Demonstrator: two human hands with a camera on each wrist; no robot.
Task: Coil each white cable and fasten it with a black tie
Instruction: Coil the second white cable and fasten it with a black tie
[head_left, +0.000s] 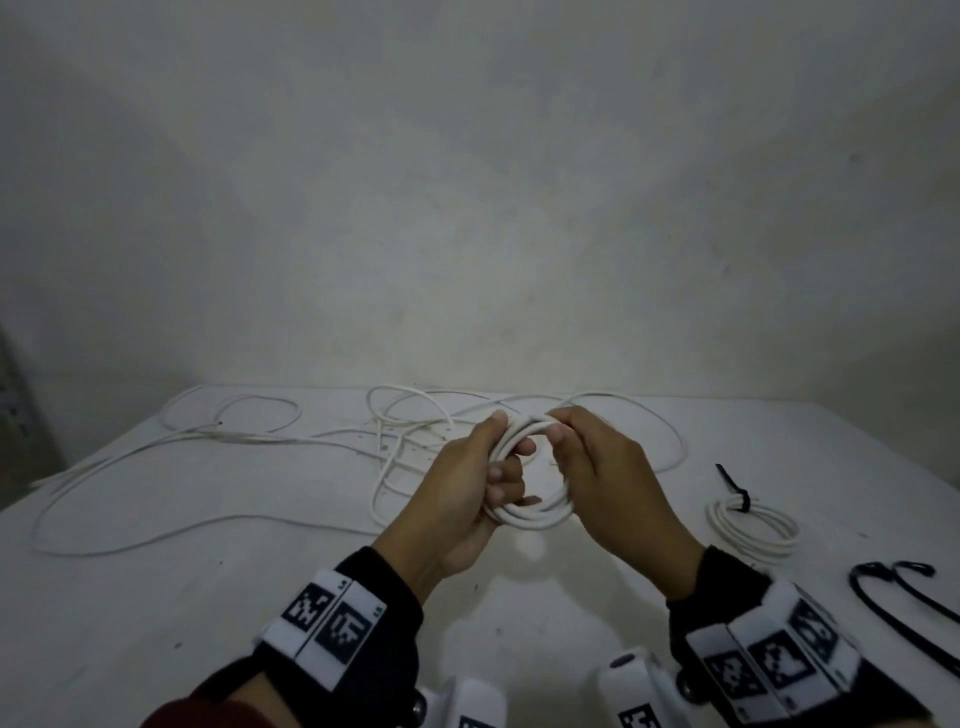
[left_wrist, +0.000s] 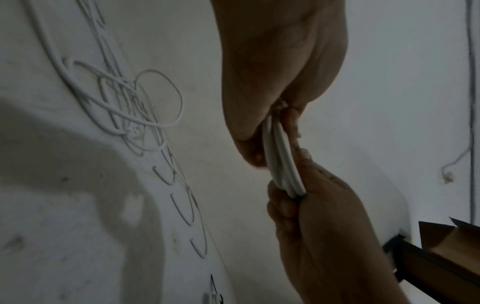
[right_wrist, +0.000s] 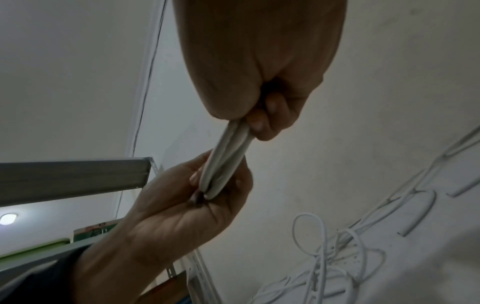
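White counter (head_left: 156, 597) is carrying loose cables; above it both hands are grasping the coil (head_left: 530, 512), left hand (head_left: 467, 488) at nine o'clock, right hand (head_left: 608, 483) at three. Keeping loops pinched matters, I judge, while reaching for black ties (head_left: 904, 597) at four o'clock.

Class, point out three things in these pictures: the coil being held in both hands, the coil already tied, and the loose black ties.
held coil (head_left: 530, 515), head view, bottom arc below the fingers.
tied coil (head_left: 753, 535), head view, white loops.
loose black ties (head_left: 883, 590), head view, curved strap.
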